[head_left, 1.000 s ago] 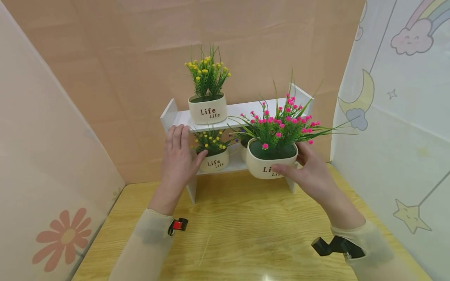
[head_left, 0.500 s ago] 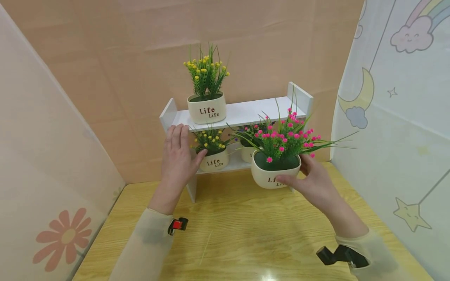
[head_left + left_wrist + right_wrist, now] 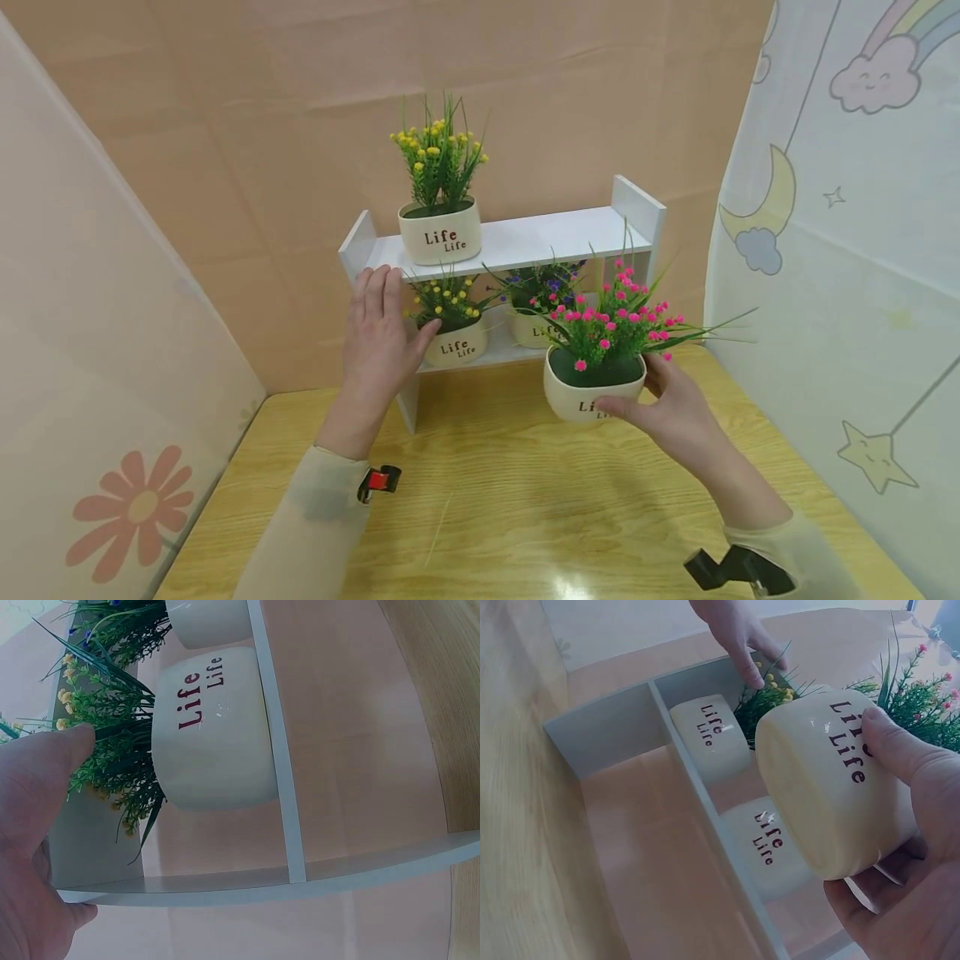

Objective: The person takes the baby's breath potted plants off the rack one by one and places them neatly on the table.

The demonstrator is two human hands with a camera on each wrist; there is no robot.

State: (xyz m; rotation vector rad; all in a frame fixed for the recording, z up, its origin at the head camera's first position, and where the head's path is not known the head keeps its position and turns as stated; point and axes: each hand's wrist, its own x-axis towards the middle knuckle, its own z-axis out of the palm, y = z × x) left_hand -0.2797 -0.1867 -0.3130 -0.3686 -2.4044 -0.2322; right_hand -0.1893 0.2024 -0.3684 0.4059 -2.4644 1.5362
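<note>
My right hand [image 3: 667, 404] grips a cream oval flowerpot of artificial pink flowers [image 3: 592, 390], thumb on its "Life" lettering and fingers behind. The right wrist view shows the underside of this flowerpot [image 3: 799, 799], held up in front of the shelf. My left hand [image 3: 382, 342] rests with extended fingers on the left end of a white two-tier shelf [image 3: 555, 233], thumb spread to the right. In the left wrist view its thumb [image 3: 79, 746] lies over the leaves of the lower yellow-flowered pot [image 3: 217, 735].
A yellow-flowered pot [image 3: 441, 235] stands on the upper tier, at left. On the lower tier are another yellow-flowered pot [image 3: 453, 343] and a purple-flowered pot [image 3: 531, 329]. Beneath is a wooden table [image 3: 480, 492], with fabric walls behind and at both sides.
My right hand has brought the pink-flowered pot down and slightly right, away from the shelf, uncovering more of the purple-flowered pot. The left hand has stayed in place.
</note>
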